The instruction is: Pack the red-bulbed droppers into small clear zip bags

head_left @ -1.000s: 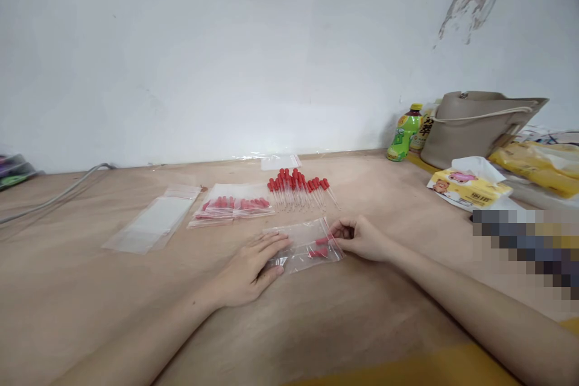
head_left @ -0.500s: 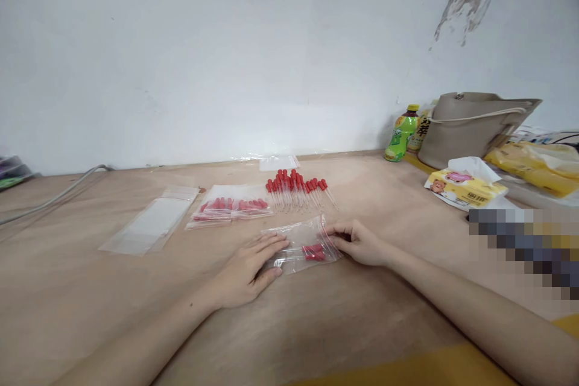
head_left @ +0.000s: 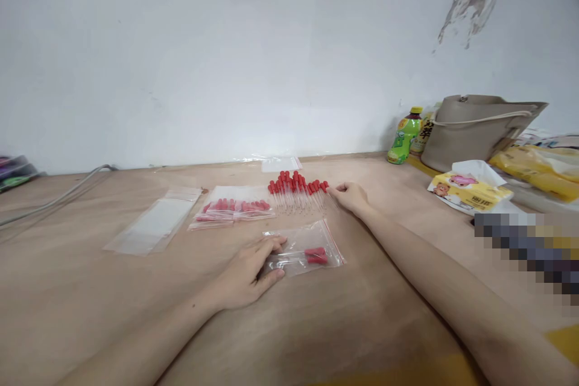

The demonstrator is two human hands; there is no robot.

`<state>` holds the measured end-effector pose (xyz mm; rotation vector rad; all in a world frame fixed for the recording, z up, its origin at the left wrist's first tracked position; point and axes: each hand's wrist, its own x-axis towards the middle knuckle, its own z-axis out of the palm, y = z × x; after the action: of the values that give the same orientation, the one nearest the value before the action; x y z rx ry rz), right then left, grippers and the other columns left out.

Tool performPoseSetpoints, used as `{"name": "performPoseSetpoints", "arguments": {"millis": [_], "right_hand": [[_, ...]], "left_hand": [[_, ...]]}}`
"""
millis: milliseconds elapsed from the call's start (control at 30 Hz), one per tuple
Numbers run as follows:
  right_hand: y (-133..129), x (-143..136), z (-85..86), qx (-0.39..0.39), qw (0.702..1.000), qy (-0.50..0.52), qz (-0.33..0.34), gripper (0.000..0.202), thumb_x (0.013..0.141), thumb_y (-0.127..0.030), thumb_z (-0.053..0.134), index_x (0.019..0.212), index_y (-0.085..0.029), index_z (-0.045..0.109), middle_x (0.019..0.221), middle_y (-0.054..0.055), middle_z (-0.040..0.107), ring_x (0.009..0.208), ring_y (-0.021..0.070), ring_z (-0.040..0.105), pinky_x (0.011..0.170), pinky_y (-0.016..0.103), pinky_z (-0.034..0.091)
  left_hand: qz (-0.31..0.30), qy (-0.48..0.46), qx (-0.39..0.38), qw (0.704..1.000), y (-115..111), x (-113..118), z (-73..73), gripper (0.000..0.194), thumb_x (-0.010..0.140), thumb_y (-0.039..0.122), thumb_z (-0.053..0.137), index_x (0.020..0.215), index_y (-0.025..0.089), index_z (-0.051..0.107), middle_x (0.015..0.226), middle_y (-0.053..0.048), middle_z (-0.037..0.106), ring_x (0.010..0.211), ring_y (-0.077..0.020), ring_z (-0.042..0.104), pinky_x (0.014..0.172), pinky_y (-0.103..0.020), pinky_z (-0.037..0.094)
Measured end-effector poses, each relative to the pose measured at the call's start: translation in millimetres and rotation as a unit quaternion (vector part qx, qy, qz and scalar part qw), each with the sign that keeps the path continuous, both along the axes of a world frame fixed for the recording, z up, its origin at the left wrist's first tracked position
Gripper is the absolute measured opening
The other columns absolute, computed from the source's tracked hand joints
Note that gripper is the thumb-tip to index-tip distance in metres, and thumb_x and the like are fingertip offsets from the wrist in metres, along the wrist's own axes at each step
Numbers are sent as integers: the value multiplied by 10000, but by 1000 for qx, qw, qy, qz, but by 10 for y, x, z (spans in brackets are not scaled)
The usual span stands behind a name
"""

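1 clear zip bag (head_left: 301, 241) lay flat on the worktop (head_left: 235, 344), near its middle, with 2 red-bulbed droppers (head_left: 315, 256) showing inside, their slim clear tubes pointing left, the plastic glossy and crinkled! The left hand (head_left: 248, 265) rested over its left end, fingers loosely spread, thumb apart. And the right hand (head_left: 353, 198) was up at the right edge of the loose droppers (head_left: 292, 193), fingers drawn narrow by the rightmost bulb; whether they gripped it, I could not tell. That fan of rounded bulbs overlapped too thickly to count. Just left came filled bags (head_left: 239, 196), stacked, number unclear; farther left, smooth flat bags (head_left: 154, 223), overlapping too. Out right stood 2 bottles (head_left: 404, 139), 1 taupe bag (head_left: 465, 132) with a cord handle, and 1 yellow-and-white tissue pack (head_left: 470, 190).
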<state>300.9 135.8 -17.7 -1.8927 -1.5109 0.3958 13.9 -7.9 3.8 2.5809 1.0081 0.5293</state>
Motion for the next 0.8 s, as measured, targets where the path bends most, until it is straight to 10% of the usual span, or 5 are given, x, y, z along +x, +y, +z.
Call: {"name": "performPoseSetpoints", "arguments": {"millis": [400, 800], "right_hand": [[121, -159, 24, -56, 997, 38, -43, 330, 565, -502, 595, 629, -186, 665, 706, 86, 647, 723, 218, 591, 588, 270, 371], [67, -102, -74, 108, 944, 312, -17, 272, 692, -452, 486, 681, -181, 504, 673, 11, 576, 611, 112, 525, 546, 209, 371]], "left_hand": [[-2, 13, 13, 1000, -2, 0, 5, 267, 871, 285, 446, 1131, 223, 433, 1269, -60, 462, 1180, -218, 407, 962, -383, 358], [0, 31, 19, 999, 0, -4, 0, 316, 873, 303, 449, 1179, 224, 453, 1290, -56, 453, 1202, -224, 389, 988, -407, 343]]}}
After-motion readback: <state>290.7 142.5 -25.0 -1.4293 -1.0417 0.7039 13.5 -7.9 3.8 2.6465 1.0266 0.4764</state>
